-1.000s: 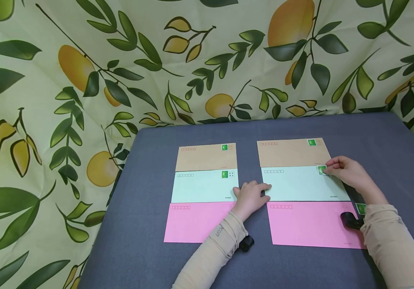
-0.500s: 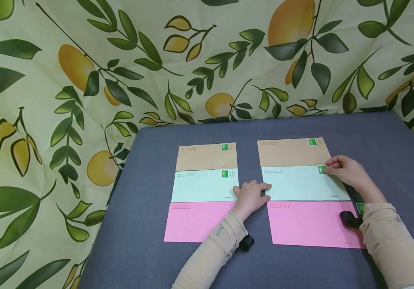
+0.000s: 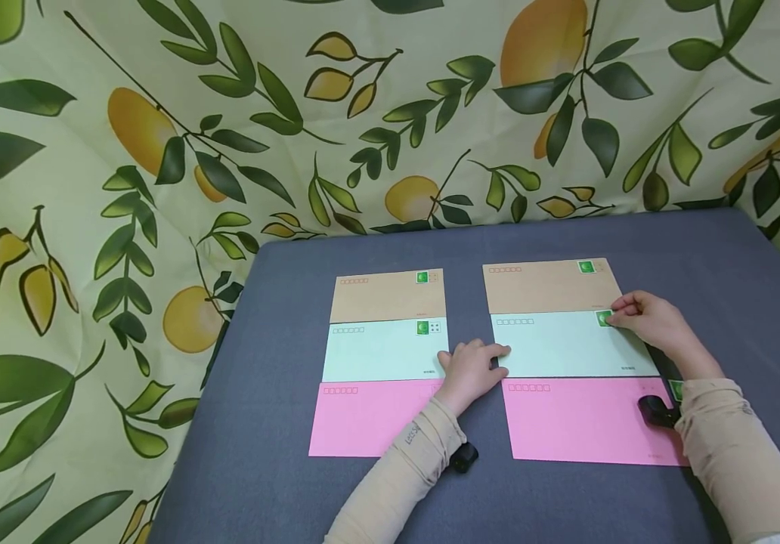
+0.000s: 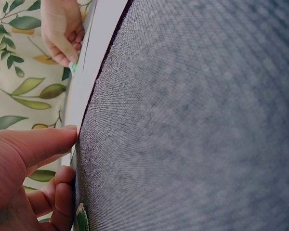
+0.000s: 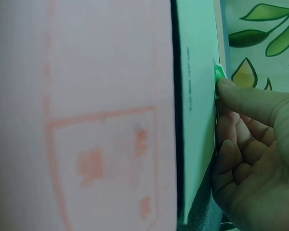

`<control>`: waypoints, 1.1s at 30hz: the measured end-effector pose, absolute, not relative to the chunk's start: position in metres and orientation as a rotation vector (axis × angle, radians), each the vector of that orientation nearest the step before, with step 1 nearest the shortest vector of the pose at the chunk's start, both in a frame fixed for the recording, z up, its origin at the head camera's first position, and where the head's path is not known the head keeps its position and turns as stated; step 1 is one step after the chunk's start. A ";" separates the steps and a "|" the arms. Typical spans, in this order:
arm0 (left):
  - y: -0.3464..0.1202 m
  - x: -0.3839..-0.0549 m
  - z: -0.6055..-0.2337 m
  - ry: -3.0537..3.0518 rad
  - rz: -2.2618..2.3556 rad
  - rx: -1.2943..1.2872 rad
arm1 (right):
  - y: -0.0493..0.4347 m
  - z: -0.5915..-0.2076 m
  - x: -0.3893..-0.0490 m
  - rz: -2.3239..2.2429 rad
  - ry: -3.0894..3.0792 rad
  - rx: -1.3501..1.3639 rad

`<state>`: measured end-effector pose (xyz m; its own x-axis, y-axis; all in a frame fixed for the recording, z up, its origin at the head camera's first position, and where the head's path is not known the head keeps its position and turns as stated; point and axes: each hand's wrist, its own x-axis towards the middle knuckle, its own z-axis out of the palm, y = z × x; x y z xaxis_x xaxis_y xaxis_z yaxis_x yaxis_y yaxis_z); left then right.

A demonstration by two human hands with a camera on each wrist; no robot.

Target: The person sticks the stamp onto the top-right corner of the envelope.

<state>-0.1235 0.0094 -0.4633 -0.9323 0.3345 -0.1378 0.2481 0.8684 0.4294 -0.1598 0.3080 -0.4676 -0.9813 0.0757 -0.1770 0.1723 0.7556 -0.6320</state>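
My right hand (image 3: 651,323) pinches a green postage stamp (image 3: 603,318) at the upper right corner of the mint-green envelope (image 3: 567,351) in the right column. In the right wrist view, the thumb tip lies on the edge of the stamp (image 5: 218,72), with the other fingers curled below. My left hand (image 3: 469,373) lies between the two columns of envelopes. Its fingers, loosely spread, reach the left edge of that same mint envelope. In the left wrist view the left thumb (image 4: 43,144) rests right at the envelope's edge.
Brown envelopes (image 3: 543,289) and pink envelopes (image 3: 587,423) lie above and below. A matching left column has another mint envelope (image 3: 379,351), stamped. Another stamp (image 3: 676,390) shows beside the right sleeve. A leaf-and-fruit patterned cloth (image 3: 363,151) hangs behind the dark table (image 3: 261,423).
The right hand has shifted very slightly, still at the stamp on the mint envelope's corner. The left hand keeps its place.
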 end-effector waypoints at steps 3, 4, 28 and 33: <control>0.009 -0.123 -0.463 2.832 0.601 0.442 | 0.307 -0.468 -0.160 -1.032 2.813 0.214; 0.009 -0.123 -0.463 2.833 0.599 0.440 | 0.307 -0.468 -0.160 -1.033 2.813 0.216; 0.010 -0.124 -0.464 2.837 0.617 0.441 | 0.306 -0.469 -0.161 -1.001 2.838 0.225; 0.010 -0.124 -0.464 2.832 0.619 0.442 | 0.306 -0.470 -0.161 -0.985 2.847 0.210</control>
<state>-0.1239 0.0097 -0.4644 -0.9332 0.3318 -0.1379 0.2440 0.8670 0.4345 -0.1610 0.3061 -0.4702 -0.9830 0.0910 -0.1597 0.1702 0.7784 -0.6043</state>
